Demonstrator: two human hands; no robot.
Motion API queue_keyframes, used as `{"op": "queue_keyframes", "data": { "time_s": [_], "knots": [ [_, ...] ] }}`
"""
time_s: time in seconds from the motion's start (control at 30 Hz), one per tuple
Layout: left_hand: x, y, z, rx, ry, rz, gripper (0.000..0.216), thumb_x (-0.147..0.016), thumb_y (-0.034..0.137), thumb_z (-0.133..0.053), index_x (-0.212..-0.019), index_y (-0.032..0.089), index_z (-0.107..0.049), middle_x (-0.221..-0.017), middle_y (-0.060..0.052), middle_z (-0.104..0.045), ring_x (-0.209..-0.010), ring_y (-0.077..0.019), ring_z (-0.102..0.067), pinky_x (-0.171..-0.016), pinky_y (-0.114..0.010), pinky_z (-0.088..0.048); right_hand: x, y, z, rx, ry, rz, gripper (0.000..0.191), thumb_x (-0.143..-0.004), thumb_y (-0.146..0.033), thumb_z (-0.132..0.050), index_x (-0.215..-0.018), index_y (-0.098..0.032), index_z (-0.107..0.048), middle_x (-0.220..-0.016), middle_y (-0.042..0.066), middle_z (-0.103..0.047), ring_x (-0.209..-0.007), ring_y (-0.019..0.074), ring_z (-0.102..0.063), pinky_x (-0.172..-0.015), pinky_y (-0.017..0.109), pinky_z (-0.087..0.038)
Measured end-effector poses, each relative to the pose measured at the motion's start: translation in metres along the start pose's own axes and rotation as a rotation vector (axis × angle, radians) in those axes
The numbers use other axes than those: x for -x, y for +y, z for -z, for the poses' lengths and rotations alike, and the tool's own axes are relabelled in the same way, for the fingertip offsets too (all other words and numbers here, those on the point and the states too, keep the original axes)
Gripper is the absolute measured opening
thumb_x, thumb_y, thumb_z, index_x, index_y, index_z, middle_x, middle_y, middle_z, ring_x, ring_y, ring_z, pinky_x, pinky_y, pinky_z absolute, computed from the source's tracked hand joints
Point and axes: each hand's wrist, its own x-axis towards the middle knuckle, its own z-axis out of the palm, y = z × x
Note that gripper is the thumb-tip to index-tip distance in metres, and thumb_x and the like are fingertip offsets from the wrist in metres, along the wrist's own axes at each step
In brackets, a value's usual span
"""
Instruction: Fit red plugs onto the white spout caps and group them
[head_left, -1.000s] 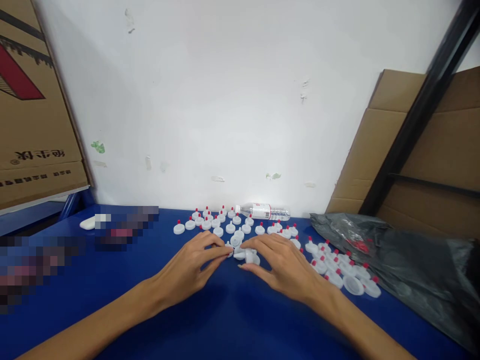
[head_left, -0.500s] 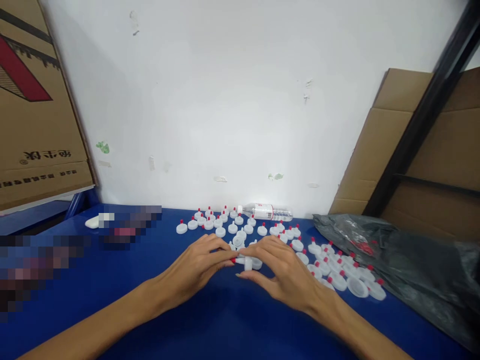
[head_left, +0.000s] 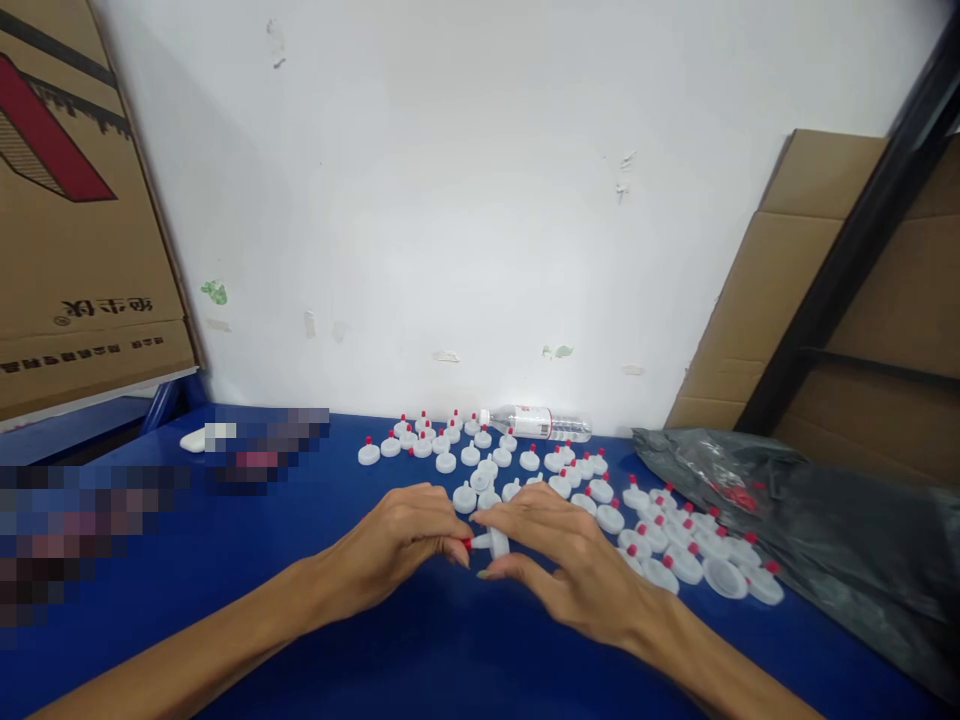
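Observation:
Between my hands, low over the blue table (head_left: 450,650), a white spout cap (head_left: 498,543) lies on its side with its nozzle pointing left. My right hand (head_left: 574,545) grips its wide base between thumb and fingers. At the nozzle's end, my left hand (head_left: 412,535) pinches a small red tip cap (head_left: 469,544), partly hidden by the fingers. Whether the tip is fully seated I cannot tell. Just beyond my fingers stand several white spout caps without red tips, such as one spout cap (head_left: 465,498). Many others, like this red-tipped cap (head_left: 368,453), are spread behind and to the right.
A clear plastic bottle (head_left: 536,422) lies against the white wall. On the right, a dark plastic bag (head_left: 847,540) holds small red pieces (head_left: 739,498). Cardboard (head_left: 765,280) leans behind it. A carton (head_left: 82,240) stands at left, near a white object (head_left: 196,440).
The held spout cap has come slightly down toward me, away from the standing caps. My hands stay closed on it and its red tip. The view has shifted slightly.

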Motion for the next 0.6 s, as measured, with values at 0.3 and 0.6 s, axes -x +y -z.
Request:
{"op": "queue_keyframes", "data": {
  "time_s": [0.3, 0.6],
  "knots": [
    [-0.0020, 0.0055, 0.0009, 0.050, -0.055, 0.047, 0.036, -0.107, 0.032, -0.045, -0.088, 0.018, -0.071, -0.078, -0.003, -0.074, -0.074, -0.0138, -0.066, -0.077, -0.027, -0.045, 0.0003, -0.0004, 0.0007, -0.042, 0.001, 0.041, 0.033, -0.098, -0.028, -0.064, -0.131, -0.022, -0.061, -0.104, 0.006, -0.077, -0.091, 0.0204, -0.070, -0.087, 0.039, -0.052],
    [-0.0054, 0.0013, 0.0046, -0.145, -0.133, 0.008, 0.037, -0.107, 0.040, -0.044, -0.093, 0.020, -0.071, -0.082, -0.002, -0.070, -0.079, -0.0151, -0.059, -0.079, -0.028, -0.039, -0.0019, 0.0072, -0.0061, 0.086, -0.079, -0.027, 0.026, -0.098, -0.021, -0.062, -0.124, -0.022, -0.061, -0.116, 0.006, -0.073, -0.104, 0.0198, -0.067, -0.094, 0.039, -0.049]
  ]
}}
